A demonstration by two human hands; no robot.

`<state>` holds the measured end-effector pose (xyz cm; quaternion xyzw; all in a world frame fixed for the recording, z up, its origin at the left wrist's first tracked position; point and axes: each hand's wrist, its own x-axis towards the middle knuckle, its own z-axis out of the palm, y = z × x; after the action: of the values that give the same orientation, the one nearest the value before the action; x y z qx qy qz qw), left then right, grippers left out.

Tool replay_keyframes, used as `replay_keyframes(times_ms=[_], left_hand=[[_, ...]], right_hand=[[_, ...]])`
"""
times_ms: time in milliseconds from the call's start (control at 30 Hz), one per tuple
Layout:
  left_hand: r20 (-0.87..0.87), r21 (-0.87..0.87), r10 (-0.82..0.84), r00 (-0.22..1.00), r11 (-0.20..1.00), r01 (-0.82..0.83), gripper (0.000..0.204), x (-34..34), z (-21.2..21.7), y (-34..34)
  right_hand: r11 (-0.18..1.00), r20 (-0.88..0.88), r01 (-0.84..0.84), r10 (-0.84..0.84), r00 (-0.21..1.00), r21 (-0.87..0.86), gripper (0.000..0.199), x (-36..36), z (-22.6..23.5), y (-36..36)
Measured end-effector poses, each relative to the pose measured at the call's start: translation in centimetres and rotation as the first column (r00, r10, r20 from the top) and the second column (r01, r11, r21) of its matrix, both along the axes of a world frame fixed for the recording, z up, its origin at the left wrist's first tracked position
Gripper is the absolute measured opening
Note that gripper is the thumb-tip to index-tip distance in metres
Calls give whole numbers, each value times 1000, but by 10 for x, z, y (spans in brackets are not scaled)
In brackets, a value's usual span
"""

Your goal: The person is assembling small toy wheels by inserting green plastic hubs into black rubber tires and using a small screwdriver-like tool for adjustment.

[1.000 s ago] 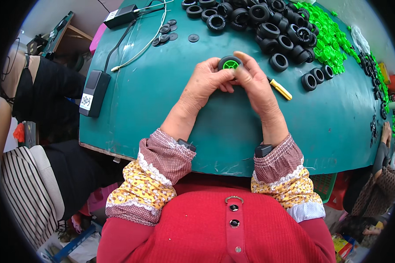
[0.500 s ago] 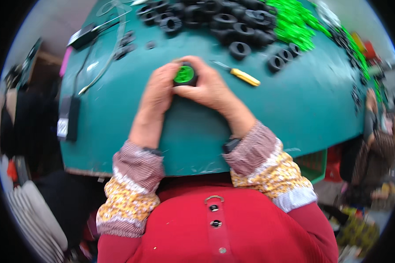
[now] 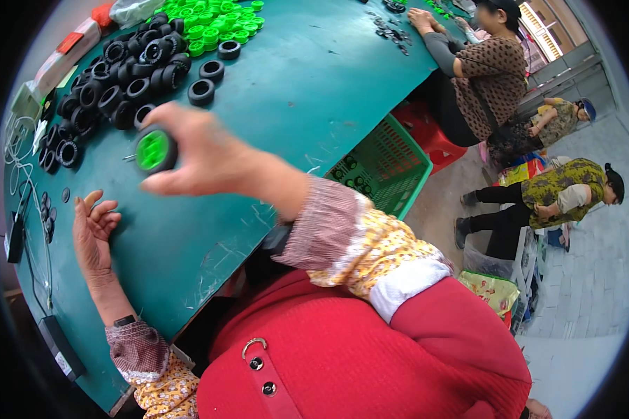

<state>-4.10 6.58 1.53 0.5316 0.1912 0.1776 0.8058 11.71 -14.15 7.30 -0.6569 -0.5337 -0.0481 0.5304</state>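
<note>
My right hand [image 3: 203, 153] holds a small toy wheel [image 3: 154, 150], a black tyre with a bright green hub, lifted above the teal table [image 3: 314, 91]. My left hand [image 3: 94, 227] rests on the table at the left with its fingers loosely apart and nothing in it. A heap of black tyres [image 3: 112, 77] lies on the table beyond the wheel. A pile of green hubs [image 3: 213, 21] sits at the far end behind the tyres.
A green plastic basket [image 3: 388, 167] with a few tyres in it stands below the table's right edge. White cables [image 3: 21, 160] and a black adapter [image 3: 14, 237] lie at the left. Another person [image 3: 482, 70] sits at the table's far right; two others crouch on the floor.
Both hands held the wheel together over the table; now the left hand has let go and lies on the table, and the right hand holds the wheel alone. The view has swung right.
</note>
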Motion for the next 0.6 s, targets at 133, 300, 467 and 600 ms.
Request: replay_keyframes(times_ms=[133,300,467,600], left_hand=[[-52,65,59,997,996,-55,34,1,-14,14],[-60,100,116,992,989,-109,27,0,-17,12],[-108,148,136,985,982,-119,28,-5,-9,14],[-92,109,114,989,989,-104,31,-10,-22,23]], right_hand=[[922,167,368,-346,923,-122,49,27,21,-112],[624,201,684,-666,718,-378,51,42,15,-239],[52,541,826,-732,414,-561,73,71,-44,-335],[152,505,742,-644,575,-652,69,93,-45,-334]])
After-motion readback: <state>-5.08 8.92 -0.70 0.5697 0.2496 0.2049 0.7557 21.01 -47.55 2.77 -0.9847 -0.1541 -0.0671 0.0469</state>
